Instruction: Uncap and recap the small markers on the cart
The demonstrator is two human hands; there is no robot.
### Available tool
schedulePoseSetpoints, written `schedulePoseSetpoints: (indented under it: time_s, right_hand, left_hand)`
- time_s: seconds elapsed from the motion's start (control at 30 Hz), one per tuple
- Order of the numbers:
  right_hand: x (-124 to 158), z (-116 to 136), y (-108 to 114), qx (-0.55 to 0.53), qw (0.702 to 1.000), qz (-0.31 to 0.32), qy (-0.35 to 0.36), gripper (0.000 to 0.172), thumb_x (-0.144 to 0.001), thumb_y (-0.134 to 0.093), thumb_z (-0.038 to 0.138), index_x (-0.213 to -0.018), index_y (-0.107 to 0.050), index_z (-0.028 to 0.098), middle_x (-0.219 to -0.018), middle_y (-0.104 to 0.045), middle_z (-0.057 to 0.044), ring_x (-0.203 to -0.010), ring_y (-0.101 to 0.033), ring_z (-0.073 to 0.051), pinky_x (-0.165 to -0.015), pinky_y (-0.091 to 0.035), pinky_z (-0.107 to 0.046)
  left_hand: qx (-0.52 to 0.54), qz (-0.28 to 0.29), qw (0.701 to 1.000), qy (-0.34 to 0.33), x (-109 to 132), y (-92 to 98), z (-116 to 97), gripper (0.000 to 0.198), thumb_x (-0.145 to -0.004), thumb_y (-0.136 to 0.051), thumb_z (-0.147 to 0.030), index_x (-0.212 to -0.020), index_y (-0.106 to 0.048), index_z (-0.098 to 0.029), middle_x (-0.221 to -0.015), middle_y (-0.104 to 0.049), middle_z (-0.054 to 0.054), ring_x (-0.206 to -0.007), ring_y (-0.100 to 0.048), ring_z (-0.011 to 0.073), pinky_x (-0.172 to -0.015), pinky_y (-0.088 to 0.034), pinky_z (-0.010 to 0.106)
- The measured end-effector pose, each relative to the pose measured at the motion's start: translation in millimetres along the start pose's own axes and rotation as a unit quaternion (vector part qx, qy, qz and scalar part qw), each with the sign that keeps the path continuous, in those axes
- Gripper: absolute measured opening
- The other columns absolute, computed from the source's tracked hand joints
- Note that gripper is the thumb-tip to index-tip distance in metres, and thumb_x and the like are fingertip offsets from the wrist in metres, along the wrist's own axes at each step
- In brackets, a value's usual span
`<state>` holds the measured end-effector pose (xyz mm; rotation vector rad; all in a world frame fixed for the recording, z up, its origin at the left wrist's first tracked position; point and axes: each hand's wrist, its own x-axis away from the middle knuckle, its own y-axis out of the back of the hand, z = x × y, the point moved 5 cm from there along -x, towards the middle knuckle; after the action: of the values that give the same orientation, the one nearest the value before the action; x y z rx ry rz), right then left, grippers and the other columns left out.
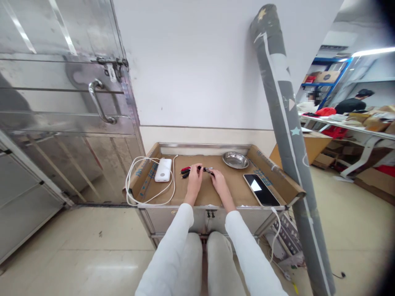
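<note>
Both of my hands are over the cardboard-lined tabletop, close together near its middle. My left hand (194, 177) pinches one end of a slim black pen-like item (206, 169). At its other end, the fingers of my right hand (218, 182) are closed on it. The item is small and partly covered by my fingers, so its exact kind is unclear. Just left of my left hand lie several pen-like sticks (185, 172), black and red, partly behind that hand.
A white power bank (163, 170) with a looped white cable (128, 185) lies at the left. A round metal dish (235, 160) sits at back right, and a phone (261, 190) at front right. A tall grey wrapped roll (290, 123) leans beside the table.
</note>
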<state>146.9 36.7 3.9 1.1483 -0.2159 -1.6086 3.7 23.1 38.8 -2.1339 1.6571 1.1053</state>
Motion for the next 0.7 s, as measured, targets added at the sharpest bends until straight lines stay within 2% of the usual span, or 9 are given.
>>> schedulePoseSetpoints:
  time_s: [0.37, 0.5, 0.7]
  right_hand:
    - [2.0, -0.2, 2.7, -0.031, 0.999, -0.013, -0.011, 0.031, -0.084, -0.039, 0.011, -0.104, -0.061, 0.017, -0.104, -0.066, -0.009, -0.098, -0.059, -0.019, -0.092, -0.044, -0.035]
    - [2.7, 0.1, 2.8, -0.030, 0.999, -0.017, -0.011, 0.029, -0.083, -0.040, 0.010, -0.101, -0.062, 0.017, -0.102, -0.066, -0.009, -0.097, -0.059, -0.019, -0.091, -0.045, -0.035]
    - [2.4, 2.5, 3.1, -0.011, 1.000, -0.013, -0.003, 0.029, -0.081, -0.041, 0.006, -0.095, -0.064, 0.017, -0.098, -0.066, -0.008, -0.095, -0.059, -0.018, -0.090, -0.045, -0.034]
  left_hand:
    - [-0.013, 0.011, 1.000, -0.001, 0.9, -0.3, 0.0, 0.009, -0.092, -0.046, -0.025, -0.096, -0.051, -0.018, -0.091, -0.059, 0.005, -0.079, -0.056, 0.0145, -0.077, -0.048, 0.029]
    - [-0.018, 0.016, 1.000, 0.012, 0.2, 0.9, 0.4, 0.007, -0.091, -0.045, -0.022, -0.093, -0.051, -0.018, -0.090, -0.059, 0.005, -0.082, -0.057, 0.0153, -0.078, -0.047, 0.030]
    - [-0.027, 0.070, 0.997, 0.006, 0.1, -6.3, 1.9, 0.008, -0.091, -0.043, -0.019, -0.089, -0.051, -0.019, -0.085, -0.059, 0.003, -0.080, -0.058, 0.0149, -0.079, -0.047, 0.030]
